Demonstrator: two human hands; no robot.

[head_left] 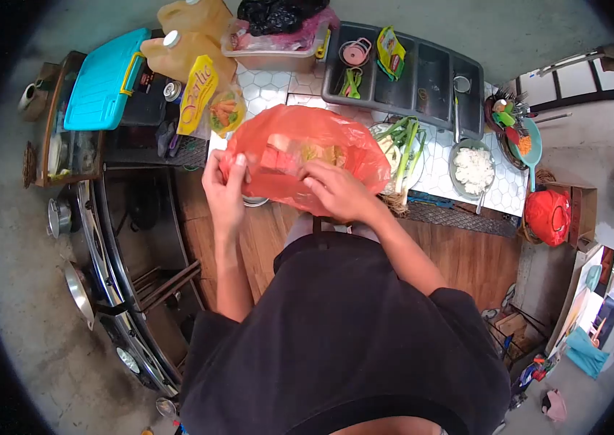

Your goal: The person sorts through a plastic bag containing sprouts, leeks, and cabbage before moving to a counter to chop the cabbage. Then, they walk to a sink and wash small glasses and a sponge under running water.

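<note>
A thin, see-through red plastic bag [350, 148] is held up above the near edge of the tiled counter. My left hand [227, 190] pinches its left side between thumb and fingers. At the bag's front, right of centre, my right hand [332, 187] has its fingers curled on the plastic. Pinkish and yellowish-brown items show through the bag; what they are is unclear. Green onions [410, 148] lie on a plate just right of the bag. Behind my left hand is a small clear bag of orange pieces [225, 114].
A dark compartment tray [430, 72] stands at the back. To the right are a bowl of white pieces [474, 171] and a green strainer [532, 145]. Large jugs [194, 54], a yellow packet [198, 94] and a turquoise lid [104, 80] are at the left.
</note>
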